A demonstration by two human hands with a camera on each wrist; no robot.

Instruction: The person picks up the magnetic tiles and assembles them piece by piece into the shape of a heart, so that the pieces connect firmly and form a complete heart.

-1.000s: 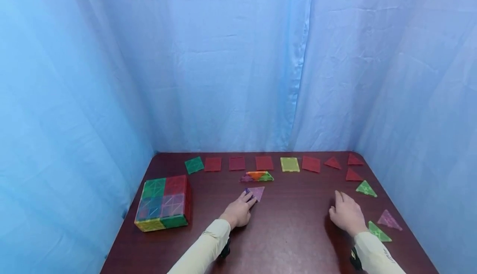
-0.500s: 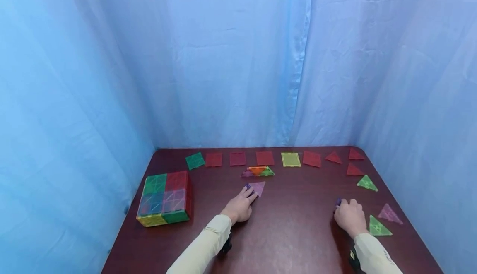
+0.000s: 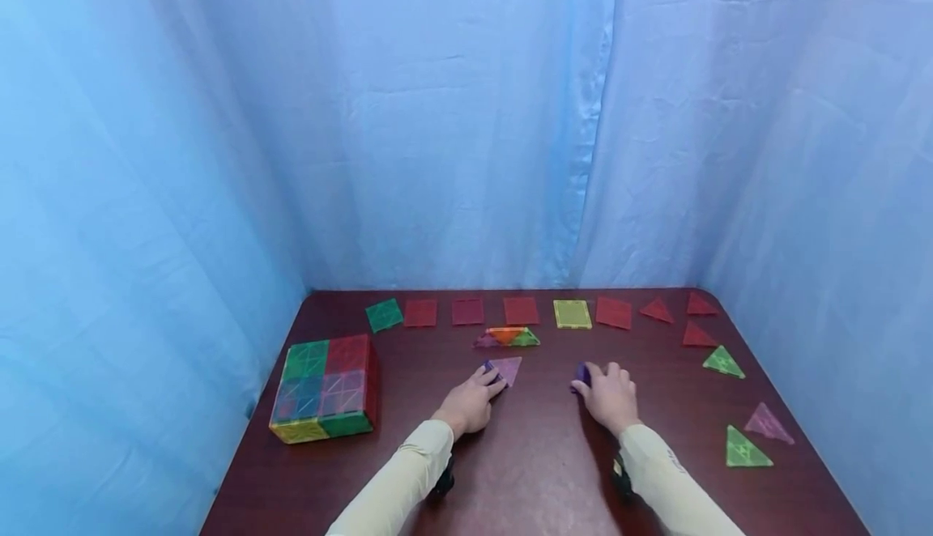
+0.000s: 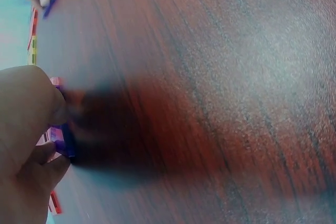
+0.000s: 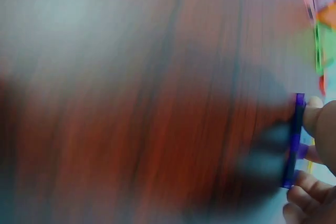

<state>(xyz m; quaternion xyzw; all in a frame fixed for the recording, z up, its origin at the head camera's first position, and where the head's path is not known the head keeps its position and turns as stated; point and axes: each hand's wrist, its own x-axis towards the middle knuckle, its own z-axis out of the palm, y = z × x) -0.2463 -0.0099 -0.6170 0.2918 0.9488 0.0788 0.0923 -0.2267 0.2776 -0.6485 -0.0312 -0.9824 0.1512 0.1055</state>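
Note:
Near the middle of the table, my left hand (image 3: 466,406) pinches a dark purple magnetic tile (image 4: 67,142) by its edges; the fingers partly hide it. A light purple triangle tile (image 3: 509,369) lies against that tile on its far right side. To the right, my right hand (image 3: 611,398) grips another dark purple magnetic tile (image 5: 294,140) between thumb and fingers, held on edge. Its full outline is hidden by the fingers. A gap of table separates the two hands. Beyond the left hand stands a low joined piece of purple, orange and green triangles (image 3: 506,337).
A box built of coloured square tiles (image 3: 322,390) stands at the left. Several square tiles line the back edge, among them a yellow square (image 3: 572,314). Red triangles (image 3: 658,310), green triangles (image 3: 747,448) and a pink-purple triangle (image 3: 768,423) lie along the right side. Curtains surround the table.
My right hand has taken hold of a dark purple tile at the right and carried it left toward the middle. The left hand stays at its place by the light purple triangle.

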